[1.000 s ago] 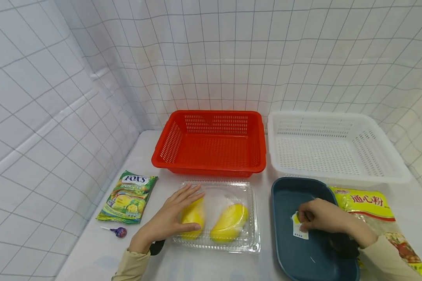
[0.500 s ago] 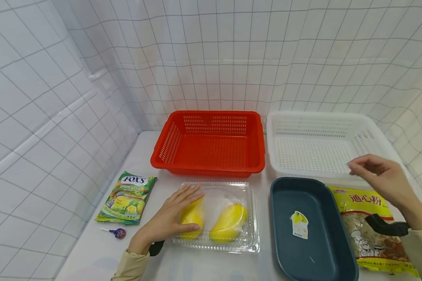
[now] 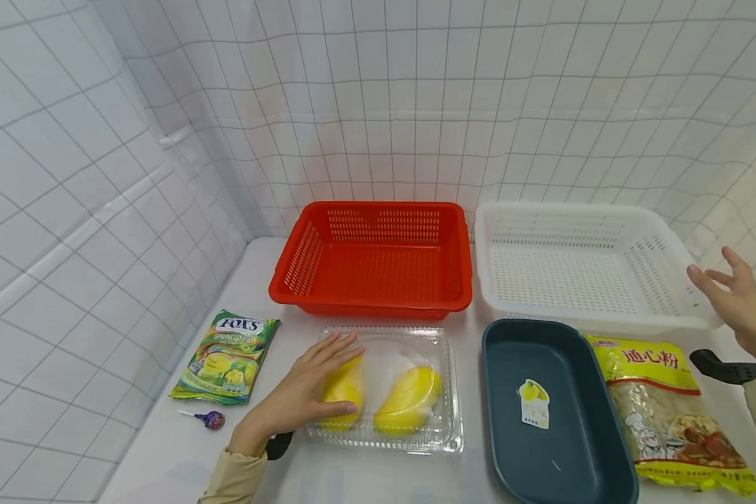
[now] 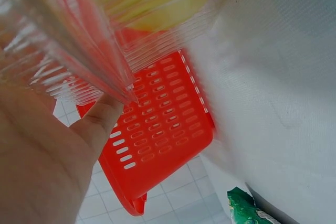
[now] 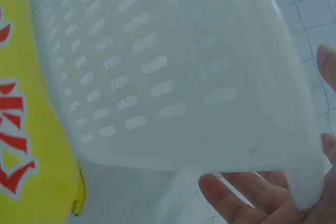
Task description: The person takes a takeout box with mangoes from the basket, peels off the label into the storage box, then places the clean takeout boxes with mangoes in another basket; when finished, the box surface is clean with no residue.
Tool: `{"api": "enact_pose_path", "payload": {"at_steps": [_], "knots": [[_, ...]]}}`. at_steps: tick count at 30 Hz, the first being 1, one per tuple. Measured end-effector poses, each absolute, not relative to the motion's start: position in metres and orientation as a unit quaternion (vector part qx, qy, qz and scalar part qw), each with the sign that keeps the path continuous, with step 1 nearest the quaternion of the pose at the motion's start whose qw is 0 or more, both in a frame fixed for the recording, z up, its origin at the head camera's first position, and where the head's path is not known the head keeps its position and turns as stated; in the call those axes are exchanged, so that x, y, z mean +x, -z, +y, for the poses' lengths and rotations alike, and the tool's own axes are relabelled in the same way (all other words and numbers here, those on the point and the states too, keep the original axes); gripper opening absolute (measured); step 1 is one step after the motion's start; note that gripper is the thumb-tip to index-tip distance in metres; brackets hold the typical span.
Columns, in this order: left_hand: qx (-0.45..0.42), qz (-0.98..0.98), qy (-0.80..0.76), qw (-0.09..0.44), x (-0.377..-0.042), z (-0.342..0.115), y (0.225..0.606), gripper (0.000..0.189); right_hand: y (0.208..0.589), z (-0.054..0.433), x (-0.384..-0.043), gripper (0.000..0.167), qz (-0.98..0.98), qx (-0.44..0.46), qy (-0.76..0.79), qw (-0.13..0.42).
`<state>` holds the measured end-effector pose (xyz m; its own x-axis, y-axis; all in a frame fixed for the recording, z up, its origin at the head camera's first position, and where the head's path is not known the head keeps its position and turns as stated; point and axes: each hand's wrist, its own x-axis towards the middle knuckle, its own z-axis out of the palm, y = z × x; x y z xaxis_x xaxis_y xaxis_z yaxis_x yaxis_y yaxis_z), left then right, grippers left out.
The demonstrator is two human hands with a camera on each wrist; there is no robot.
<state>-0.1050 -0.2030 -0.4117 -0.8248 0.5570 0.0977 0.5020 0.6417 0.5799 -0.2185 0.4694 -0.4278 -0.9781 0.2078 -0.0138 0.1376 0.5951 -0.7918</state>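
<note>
My left hand [image 3: 305,392] lies with spread fingers on the lid of a clear plastic box [image 3: 409,339] holding two yellow mango-like fruits [image 3: 409,399]. In the left wrist view, the thumb [image 4: 102,119] touches the box's ridged edge. At the right end of a white perforated basket [image 3: 561,269] is my right hand [image 3: 740,301], fingers extended and apart. The right wrist view puts its fingers [image 5: 247,195] beneath the basket's rim, with part of the hand hidden behind it. A small fruit-picture label [image 3: 534,404] lies in a dark blue tray [image 3: 500,441].
A red perforated basket [image 3: 372,308] stands behind the clear box. To the left lie a green FOX'S candy bag [image 3: 227,358] and a wrapped lollipop [image 3: 211,420]. A yellow macaroni bag [image 3: 670,413] lies right of the tray, and grid-patterned cloth [image 3: 403,105] hangs behind.
My right hand has left the label in the blue tray, passed over the macaroni bag and reached the white basket's right end. The label stays in the tray. My left hand has stayed put.
</note>
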Motion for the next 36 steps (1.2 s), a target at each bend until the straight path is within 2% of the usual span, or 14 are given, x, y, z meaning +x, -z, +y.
{"api": "enact_pose_path", "payload": {"at_steps": [3, 5, 15, 27, 32, 36], "knots": [[0.296, 0.904, -0.306, 0.045, -0.106, -0.202, 0.412, 0.08, 0.45, 0.49, -0.226, 0.078, -0.875, -0.067, -0.48, -0.004], [0.299, 0.902, -0.307, 0.044, -0.107, -0.202, 0.413, 0.08, 0.456, 0.494, -0.225, 0.074, -0.869, -0.057, -0.491, -0.01], [0.301, 0.902, -0.307, 0.045, -0.108, -0.2, 0.413, 0.08, 0.431, 0.465, -0.202, 0.061, -0.75, 0.006, -0.66, -0.027], [0.268, 0.905, -0.328, 0.051, -0.103, -0.204, 0.408, 0.077, 0.435, 0.461, -0.211, 0.061, -0.724, -0.022, -0.687, -0.056], [0.242, 0.897, -0.37, 0.016, -0.101, -0.209, 0.41, 0.064, 0.452, 0.479, -0.222, 0.065, -0.73, -0.024, -0.681, -0.061], [0.201, 0.9, -0.386, -0.019, -0.102, -0.216, 0.411, 0.061, 0.445, 0.473, -0.218, 0.065, -0.735, -0.032, -0.675, -0.058]]}}
